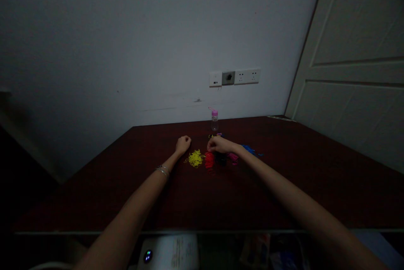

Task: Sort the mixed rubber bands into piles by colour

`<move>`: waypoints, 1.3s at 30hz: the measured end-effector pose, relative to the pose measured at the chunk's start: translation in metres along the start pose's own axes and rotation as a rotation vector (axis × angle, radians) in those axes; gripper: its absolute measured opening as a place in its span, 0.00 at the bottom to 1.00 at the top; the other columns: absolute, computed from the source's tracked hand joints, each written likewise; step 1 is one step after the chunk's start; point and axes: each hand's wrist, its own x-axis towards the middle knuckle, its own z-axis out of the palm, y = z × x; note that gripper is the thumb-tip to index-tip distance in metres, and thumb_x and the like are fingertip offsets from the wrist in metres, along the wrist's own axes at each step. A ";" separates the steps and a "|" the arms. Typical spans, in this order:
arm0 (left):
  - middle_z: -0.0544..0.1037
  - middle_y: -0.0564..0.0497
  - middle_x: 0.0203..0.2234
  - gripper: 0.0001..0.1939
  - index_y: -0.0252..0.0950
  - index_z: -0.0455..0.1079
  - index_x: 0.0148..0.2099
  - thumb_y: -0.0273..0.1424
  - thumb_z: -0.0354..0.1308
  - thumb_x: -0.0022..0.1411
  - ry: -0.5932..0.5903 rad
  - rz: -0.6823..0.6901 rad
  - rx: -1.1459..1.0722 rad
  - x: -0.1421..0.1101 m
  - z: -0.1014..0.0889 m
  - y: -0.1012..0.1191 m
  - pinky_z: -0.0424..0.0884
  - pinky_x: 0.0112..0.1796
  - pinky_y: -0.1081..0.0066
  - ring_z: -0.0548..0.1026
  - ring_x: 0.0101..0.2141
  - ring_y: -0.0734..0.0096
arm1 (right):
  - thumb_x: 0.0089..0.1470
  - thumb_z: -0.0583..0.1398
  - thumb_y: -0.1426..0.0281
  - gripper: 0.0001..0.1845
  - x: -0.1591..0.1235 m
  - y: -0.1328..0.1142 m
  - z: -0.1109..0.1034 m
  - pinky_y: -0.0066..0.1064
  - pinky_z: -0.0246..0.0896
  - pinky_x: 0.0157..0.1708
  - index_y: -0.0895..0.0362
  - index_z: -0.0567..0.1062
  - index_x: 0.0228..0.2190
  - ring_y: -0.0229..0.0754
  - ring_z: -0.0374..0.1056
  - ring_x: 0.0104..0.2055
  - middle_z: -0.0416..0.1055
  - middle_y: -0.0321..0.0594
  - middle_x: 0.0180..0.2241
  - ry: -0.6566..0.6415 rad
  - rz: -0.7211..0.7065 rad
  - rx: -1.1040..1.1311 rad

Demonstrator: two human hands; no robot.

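Small heaps of thin coloured bands lie on a dark red-brown table (284, 186): a yellow heap (196, 158), a red heap (209, 160), a dark heap (221, 159), a pink heap (234, 158) and a blue heap (250, 149). My left hand (182, 144) rests as a closed fist just left of the yellow heap; a bracelet is on that wrist. My right hand (218, 144) is curled shut above the red and dark heaps, fingers pinched together; what they hold is too small to make out.
A small clear bottle with a pink cap (214, 120) stands behind the heaps near the wall. Wall sockets (235, 77) sit above it. A white door (356, 68) is at the right. A white device (170, 253) lies below the table's front edge.
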 end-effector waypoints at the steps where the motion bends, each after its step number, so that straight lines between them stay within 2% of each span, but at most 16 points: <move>1: 0.78 0.44 0.34 0.13 0.32 0.75 0.37 0.30 0.49 0.58 -0.002 -0.002 -0.013 -0.001 -0.001 0.001 0.66 0.37 0.74 0.74 0.35 0.69 | 0.44 0.58 0.76 0.08 -0.001 -0.001 -0.001 0.25 0.58 0.30 0.61 0.77 0.27 0.37 0.67 0.29 0.74 0.39 0.27 0.009 -0.003 0.004; 4: 0.78 0.45 0.32 0.11 0.32 0.75 0.35 0.29 0.52 0.55 -0.035 -0.019 -0.076 -0.001 -0.004 0.003 0.66 0.36 0.75 0.74 0.33 0.70 | 0.44 0.58 0.76 0.08 -0.006 -0.003 -0.006 0.25 0.58 0.30 0.60 0.77 0.26 0.38 0.67 0.30 0.74 0.39 0.27 0.041 -0.007 0.005; 6: 0.78 0.46 0.30 0.09 0.31 0.75 0.33 0.28 0.54 0.52 -0.099 -0.014 -0.143 0.000 -0.008 0.006 0.67 0.34 0.76 0.73 0.31 0.72 | 0.44 0.58 0.75 0.08 -0.012 -0.003 -0.009 0.26 0.58 0.31 0.60 0.77 0.27 0.38 0.67 0.30 0.74 0.39 0.27 0.057 -0.005 0.000; 11: 0.76 0.50 0.23 0.09 0.30 0.75 0.31 0.27 0.56 0.46 -0.407 0.111 -0.272 0.002 -0.020 0.023 0.65 0.27 0.77 0.70 0.24 0.75 | 0.46 0.57 0.73 0.08 -0.034 0.003 -0.018 0.28 0.60 0.34 0.60 0.77 0.28 0.39 0.67 0.33 0.74 0.41 0.30 0.134 0.012 0.017; 14: 0.75 0.51 0.21 0.09 0.30 0.76 0.30 0.27 0.57 0.44 -0.620 0.240 -0.242 0.000 -0.026 0.038 0.63 0.25 0.78 0.69 0.22 0.76 | 0.47 0.57 0.72 0.08 -0.048 0.009 -0.021 0.28 0.60 0.34 0.60 0.77 0.28 0.39 0.68 0.32 0.74 0.41 0.29 0.182 0.035 0.036; 17: 0.74 0.52 0.21 0.09 0.32 0.76 0.29 0.27 0.59 0.42 -0.732 0.346 -0.158 -0.003 -0.030 0.051 0.62 0.26 0.79 0.68 0.23 0.77 | 0.48 0.57 0.70 0.09 -0.060 0.016 -0.020 0.27 0.60 0.32 0.60 0.76 0.28 0.38 0.67 0.31 0.73 0.40 0.29 0.209 0.064 0.075; 22: 0.73 0.54 0.20 0.09 0.33 0.76 0.30 0.27 0.61 0.40 -0.798 0.388 -0.082 -0.010 -0.037 0.059 0.60 0.24 0.79 0.66 0.21 0.78 | 0.49 0.57 0.68 0.10 -0.069 0.025 -0.017 0.27 0.60 0.31 0.61 0.76 0.29 0.38 0.67 0.30 0.74 0.41 0.29 0.247 0.117 0.110; 27: 0.71 0.56 0.18 0.10 0.33 0.75 0.29 0.28 0.64 0.38 -0.847 0.343 -0.046 -0.018 -0.037 0.063 0.57 0.22 0.80 0.64 0.19 0.80 | 0.49 0.57 0.68 0.10 -0.071 0.026 -0.016 0.28 0.60 0.31 0.61 0.76 0.29 0.39 0.68 0.31 0.74 0.42 0.30 0.265 0.122 0.141; 32: 0.69 0.57 0.19 0.10 0.32 0.74 0.31 0.30 0.62 0.42 -0.871 0.386 0.056 -0.019 -0.036 0.066 0.56 0.22 0.81 0.63 0.20 0.82 | 0.49 0.57 0.67 0.11 -0.072 0.026 -0.017 0.28 0.61 0.32 0.61 0.76 0.29 0.39 0.68 0.31 0.74 0.41 0.30 0.279 0.111 0.128; 39: 0.69 0.57 0.19 0.09 0.31 0.73 0.32 0.24 0.58 0.43 -0.912 0.376 0.102 -0.019 -0.036 0.068 0.57 0.22 0.80 0.64 0.21 0.81 | 0.49 0.56 0.68 0.10 -0.074 0.026 -0.018 0.29 0.61 0.33 0.60 0.76 0.29 0.40 0.69 0.32 0.74 0.42 0.31 0.280 0.119 0.117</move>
